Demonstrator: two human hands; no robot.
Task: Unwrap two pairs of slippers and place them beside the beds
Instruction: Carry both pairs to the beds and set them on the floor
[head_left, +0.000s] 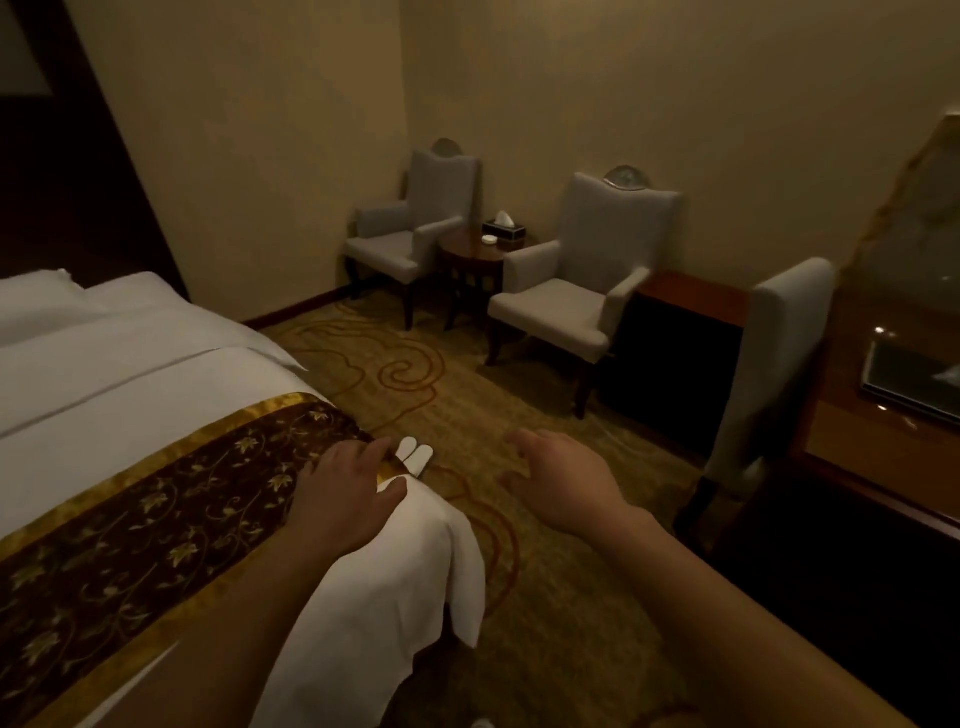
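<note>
Both hands reach forward with nothing in them: the left hand (345, 491) lies palm down with fingers spread on the near corner of the bed (130, 374), over the edge of the brown and gold patterned runner (156, 499), and the right hand (563, 480) hovers above the carpet (467, 395) with its fingers loosely spread and slightly curled. Just beyond the left hand's fingertips, a pair of white slippers (415, 453) lies side by side on the carpet, close beside the bed's right edge, toes pointing away; part of the pair is hidden behind the hand and the bed corner. No wrapping can be made out on them in the dim light. White bedding covers the bed, and a corner of white sheet (457, 571) hangs down at its near right corner. Farther off, against the far wall, two grey armchairs stand, one to the left (415, 239) and one to the right (582, 291), with a small round side table (470, 257) between them. On its tabletop sit a dark tissue box (504, 228) and a small white dish (488, 239). At the right, a third grey chair (774, 364) stands with its back to a wooden desk (872, 441).
</note>
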